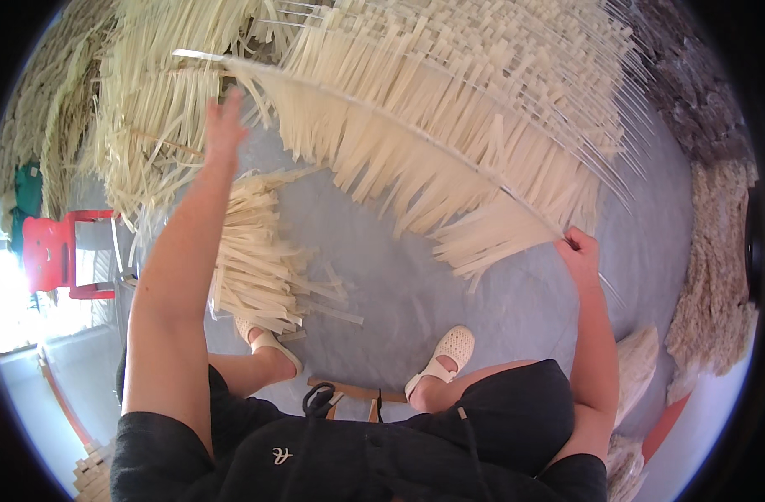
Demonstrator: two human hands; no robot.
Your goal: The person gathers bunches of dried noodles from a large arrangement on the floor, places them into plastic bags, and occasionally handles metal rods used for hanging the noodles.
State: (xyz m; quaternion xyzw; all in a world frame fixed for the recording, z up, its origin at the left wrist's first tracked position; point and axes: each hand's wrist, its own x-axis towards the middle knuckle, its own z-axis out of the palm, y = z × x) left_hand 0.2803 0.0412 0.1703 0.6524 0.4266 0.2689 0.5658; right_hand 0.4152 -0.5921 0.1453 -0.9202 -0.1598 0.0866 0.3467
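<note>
A long thin rod runs diagonally across the view, with pale flat strips hanging from it in a fringe. Near its lower right end my right hand is closed on it. My left hand, a little blurred, is raised with fingers apart just below the rod's upper left end and holds nothing. Beyond the rod lies a large layered panel of similar strips, with thin rod ends sticking out along its right side. A heap of loose pale strips lies below my left hand, beside my forearm.
More strips cover the upper left. A red plastic chair stands at the left. Bundles of brown, shaggy fibre line the right side. My feet in cream perforated clogs rest on the grey floor, near a wooden bar.
</note>
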